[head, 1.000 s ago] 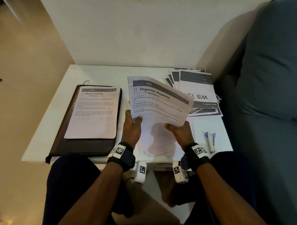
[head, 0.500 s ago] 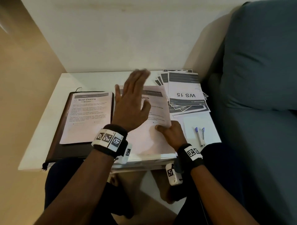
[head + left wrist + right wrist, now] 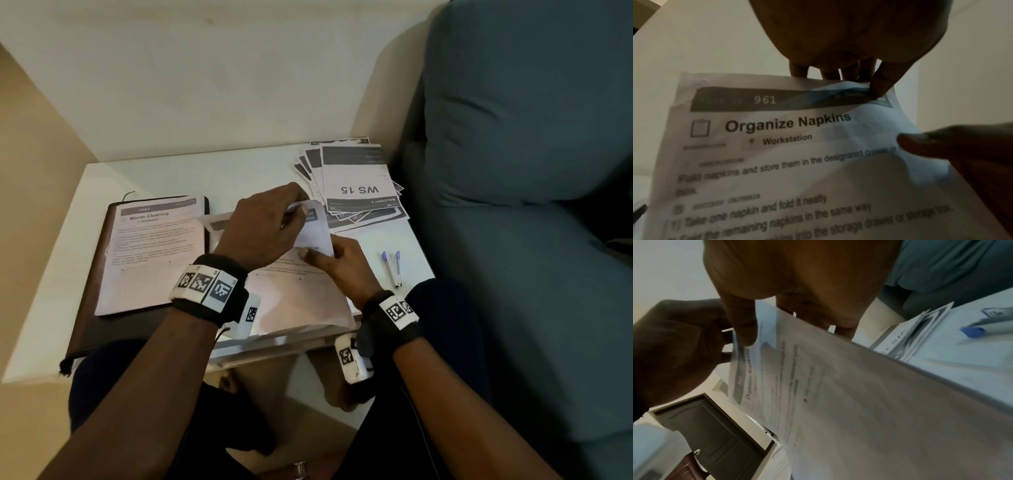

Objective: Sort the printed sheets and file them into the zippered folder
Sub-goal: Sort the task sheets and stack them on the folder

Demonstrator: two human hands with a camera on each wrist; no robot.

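Observation:
The "Organize Napkins" sheet (image 3: 310,236) (image 3: 789,146) (image 3: 849,394) lies in the middle of the white table (image 3: 205,171). My left hand (image 3: 270,222) (image 3: 877,84) pinches its top right corner, which curls up. My right hand (image 3: 337,260) (image 3: 748,331) grips the sheet's right edge between thumb and fingers. A dark brown zippered folder (image 3: 92,281), closed, lies at the left with a "Mirror Cleaning" sheet (image 3: 150,250) on top. A fanned stack of printed sheets (image 3: 356,181), topped by "WS 15", sits at the back right.
A small stapler with a blue end (image 3: 394,267) (image 3: 972,331) lies near the table's right edge. A blue-grey sofa (image 3: 531,205) stands right of the table, a wall behind it. My knees are under the front edge.
The napkins sheet came down from the air to the table. My left hand let go, swung up and over, and now pinches the top right corner. The right hand moved up the right edge.

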